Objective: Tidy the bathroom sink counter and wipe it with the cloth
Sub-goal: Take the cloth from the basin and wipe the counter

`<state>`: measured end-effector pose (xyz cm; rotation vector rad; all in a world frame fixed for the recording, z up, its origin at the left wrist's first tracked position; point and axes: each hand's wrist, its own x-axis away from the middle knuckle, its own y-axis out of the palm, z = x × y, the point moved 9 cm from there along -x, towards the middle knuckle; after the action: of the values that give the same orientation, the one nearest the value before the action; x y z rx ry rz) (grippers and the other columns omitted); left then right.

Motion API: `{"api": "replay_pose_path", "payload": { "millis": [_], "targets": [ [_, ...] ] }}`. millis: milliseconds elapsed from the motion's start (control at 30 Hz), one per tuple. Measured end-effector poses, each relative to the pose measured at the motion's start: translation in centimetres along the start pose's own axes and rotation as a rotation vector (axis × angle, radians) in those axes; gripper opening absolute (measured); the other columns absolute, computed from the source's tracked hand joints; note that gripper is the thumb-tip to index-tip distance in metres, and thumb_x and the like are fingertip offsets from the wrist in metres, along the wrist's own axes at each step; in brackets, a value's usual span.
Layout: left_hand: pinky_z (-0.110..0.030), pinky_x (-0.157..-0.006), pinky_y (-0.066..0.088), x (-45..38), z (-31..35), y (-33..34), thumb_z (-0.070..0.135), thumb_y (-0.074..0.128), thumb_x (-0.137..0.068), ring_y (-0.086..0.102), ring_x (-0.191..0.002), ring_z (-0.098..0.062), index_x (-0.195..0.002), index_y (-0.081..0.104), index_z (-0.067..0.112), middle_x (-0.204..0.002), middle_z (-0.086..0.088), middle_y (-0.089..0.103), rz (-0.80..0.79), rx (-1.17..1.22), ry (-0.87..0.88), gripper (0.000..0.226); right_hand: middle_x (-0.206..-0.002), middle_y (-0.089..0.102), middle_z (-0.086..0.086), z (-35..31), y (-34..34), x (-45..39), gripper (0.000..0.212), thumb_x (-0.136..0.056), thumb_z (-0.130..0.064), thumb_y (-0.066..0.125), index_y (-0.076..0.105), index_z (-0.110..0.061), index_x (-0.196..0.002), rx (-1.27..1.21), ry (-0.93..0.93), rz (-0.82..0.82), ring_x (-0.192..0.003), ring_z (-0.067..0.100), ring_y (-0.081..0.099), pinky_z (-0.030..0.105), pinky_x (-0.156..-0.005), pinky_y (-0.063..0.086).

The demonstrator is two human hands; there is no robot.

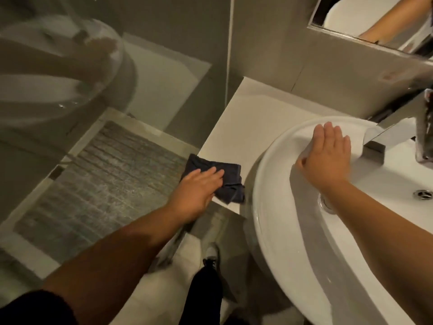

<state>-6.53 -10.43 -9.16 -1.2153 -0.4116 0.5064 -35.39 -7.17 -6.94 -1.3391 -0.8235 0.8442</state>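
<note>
Left hand (199,186) flat, palm down, fingers stretched out and close together, pressing on a dark folded cloth (225,181). Cloth at the near left corner of the white counter (236,118), crumpled under the fingertips, its left edge at the counter's rim, its right end just beside the round outer wall of the sink (276,165). No pinch on the cloth, only a flat press from above.

Right hand (328,156) also flat and open, fingers straight and side by side, thumb tucked toward the left, resting on the upper rim of the white sink, palm down, holding nothing. Just right of those fingertips, a square chrome tap (398,127), spout angled over the bowl. Drain (423,194) in the bowl at the far right, overflow hole (326,205) partly under the right forearm.

Counter bare and pale between the cloth and the grey tiled wall (276,43). Mirror (375,17) at the top right, with an arm reflected in it. To the left, a glass shower panel (70,113) with blurred reflections, and a grey stone shower floor (112,181) beyond it. Below, a dark trouser leg and a shoe (212,254) on the light floor.
</note>
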Motion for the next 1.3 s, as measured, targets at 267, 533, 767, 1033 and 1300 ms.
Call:
{"api": "replay_pose_path", "payload": {
  "millis": [267,533,767,1033,1300],
  "targets": [
    [-0.035,-0.087,0.05,9.2,0.6,-1.2,0.015,0.042,-0.098,0.065,-0.101,-0.03,-0.115,0.062,0.016,-0.105,-0.01,0.07,0.147,0.897,-0.787,0.026,-0.163,0.003,0.015,0.3,-0.9,0.4,0.082,-0.088,-0.027,0.051,0.004,-0.008,-0.153,0.027,-0.032,-0.103,-0.15,0.034,0.001,0.048,-0.121,0.004],
    [-0.034,-0.067,0.058,-1.8,-3.4,-5.1,0.02,0.042,-0.099,0.072,-0.086,-0.022,-0.111,0.062,0.011,-0.102,-0.012,0.071,0.367,1.899,-0.994,0.025,-0.159,0.019,0.022,-0.3,-0.8,0.5,0.085,-0.078,-0.025,0.061,0.019,-0.003,-0.149,-0.026,0.007,-0.016,-0.147,0.04,0.012,0.054,-0.119,0.008],
    [-0.035,-0.07,0.038,-27.4,-4.0,-10.2,0.017,0.04,-0.096,0.057,-0.092,-0.029,-0.108,0.054,0.011,-0.099,-0.011,0.062,0.176,0.571,-0.174,0.02,-0.154,0.03,0.023,-0.1,-0.7,0.0,0.081,-0.07,-0.027,0.053,0.027,-0.003,-0.144,-0.028,0.06,0.123,-0.144,0.04,0.019,0.052,-0.117,0.007],
    [-0.033,-0.115,0.017,-34.2,4.2,1.2,0.012,0.037,-0.096,0.027,-0.143,-0.023,-0.148,0.027,0.015,-0.157,-0.007,0.029,-0.281,-0.05,0.46,0.053,-0.147,0.039,0.022,0.1,-0.2,-0.2,0.071,-0.074,-0.024,0.048,0.034,-0.002,-0.14,0.025,0.059,0.266,-0.14,0.041,0.029,0.054,-0.115,0.016],
    [-0.031,-0.115,0.013,-28.6,3.2,1.4,0.014,0.038,-0.094,0.022,-0.145,-0.019,-0.145,0.036,0.019,-0.157,-0.002,0.028,-0.216,0.092,0.373,0.051,-0.152,0.032,0.022,0.0,-0.1,-0.2,0.075,-0.074,-0.024,0.05,0.029,-0.003,-0.143,-0.028,0.036,0.201,-0.143,0.04,0.022,0.052,-0.117,0.011]
  ]
}}
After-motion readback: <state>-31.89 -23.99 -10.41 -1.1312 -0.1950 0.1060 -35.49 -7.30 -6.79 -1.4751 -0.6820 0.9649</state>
